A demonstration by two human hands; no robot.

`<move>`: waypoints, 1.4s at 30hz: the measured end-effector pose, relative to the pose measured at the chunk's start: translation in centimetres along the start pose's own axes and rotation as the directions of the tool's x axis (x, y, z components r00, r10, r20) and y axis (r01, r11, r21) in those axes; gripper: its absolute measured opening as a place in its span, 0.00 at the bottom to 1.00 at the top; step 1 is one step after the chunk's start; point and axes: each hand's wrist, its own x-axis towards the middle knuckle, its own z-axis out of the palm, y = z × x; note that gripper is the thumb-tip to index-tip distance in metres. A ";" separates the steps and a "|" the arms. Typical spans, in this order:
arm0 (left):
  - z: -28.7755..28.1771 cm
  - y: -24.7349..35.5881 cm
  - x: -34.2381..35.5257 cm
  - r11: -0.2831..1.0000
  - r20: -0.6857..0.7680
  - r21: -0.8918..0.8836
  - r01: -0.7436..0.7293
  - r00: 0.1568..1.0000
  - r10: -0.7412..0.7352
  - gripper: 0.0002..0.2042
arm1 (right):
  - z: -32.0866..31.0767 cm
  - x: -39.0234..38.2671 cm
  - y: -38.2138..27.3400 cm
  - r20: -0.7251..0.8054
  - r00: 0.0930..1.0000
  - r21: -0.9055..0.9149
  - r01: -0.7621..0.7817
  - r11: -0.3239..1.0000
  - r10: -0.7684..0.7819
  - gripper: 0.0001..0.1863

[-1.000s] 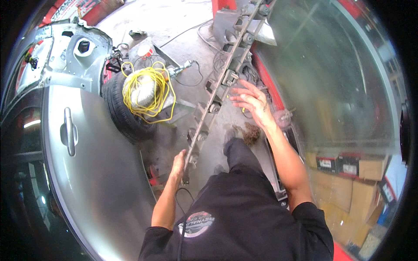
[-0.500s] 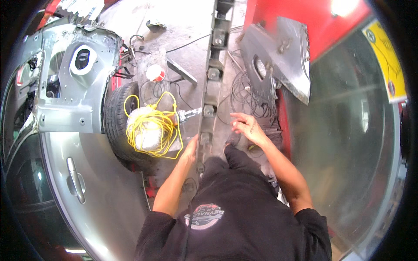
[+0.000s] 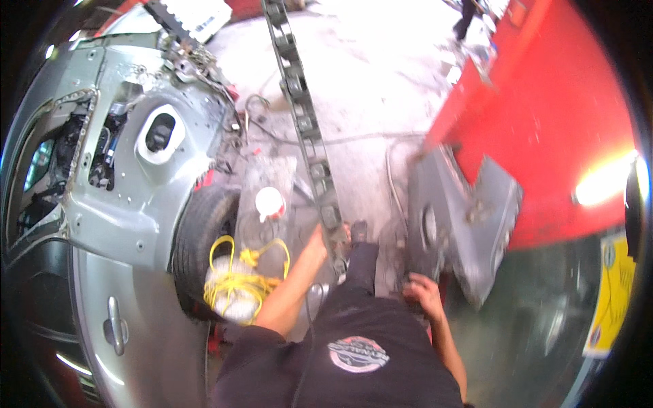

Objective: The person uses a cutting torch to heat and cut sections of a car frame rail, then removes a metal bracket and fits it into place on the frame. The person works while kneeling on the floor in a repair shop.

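Note:
A long, narrow dark metal bar (image 3: 309, 129) with a row of box-shaped brackets runs from the top of the view down to my body. My left hand (image 3: 318, 246) is closed around its near end, with fingertips showing past the bar's right side. My right hand (image 3: 426, 296) is off the bar, low at my right side, its fingers loosely bent and apart with nothing visible in them. Nearest to it is a cut grey car body panel (image 3: 469, 217), leaning against a red surface (image 3: 537, 136).
On the left stands a grey car with its rear quarter (image 3: 146, 197) stripped and a tire (image 3: 204, 238) beside it. A coiled yellow cord (image 3: 238, 289) and a white round container (image 3: 271, 202) lie near my left arm. Cables (image 3: 367, 136) cross the floor.
The bar's far end has swung left, and my left hand has moved forward with its near end. My right hand has drawn back and down to the right. The view has shifted.

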 end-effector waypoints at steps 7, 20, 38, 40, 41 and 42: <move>6.4 13.9 15.9 0.979 -0.080 -0.193 -0.059 0.996 0.044 0.21 | -4.5 19.6 -7.5 -0.085 0.987 0.078 -0.126 0.989 0.133 0.25; 8.8 35.6 28.6 0.978 -0.217 -0.103 -0.180 0.964 0.155 0.25 | -9.7 53.6 -30.1 -0.086 0.996 -0.011 -0.024 1.000 0.023 0.25; 16.7 53.6 46.9 0.937 -0.382 0.178 -0.300 0.857 0.346 0.18 | 7.7 103.6 -68.0 0.552 0.833 -0.341 0.264 0.902 -0.035 0.25; 16.4 57.0 49.9 0.907 -0.306 0.288 -0.306 0.868 0.391 0.16 | 13.2 107.1 -70.9 0.671 0.740 -0.282 0.311 0.908 -0.045 0.26; 16.3 59.0 52.1 0.892 -0.257 0.326 -0.312 0.879 0.401 0.15 | 15.6 108.8 -72.0 0.724 0.688 -0.253 0.321 0.913 -0.041 0.26; 16.4 61.0 54.3 0.857 -0.233 0.398 -0.327 0.868 0.439 0.13 | 18.1 110.9 -73.0 0.764 0.646 -0.268 0.322 0.908 -0.003 0.28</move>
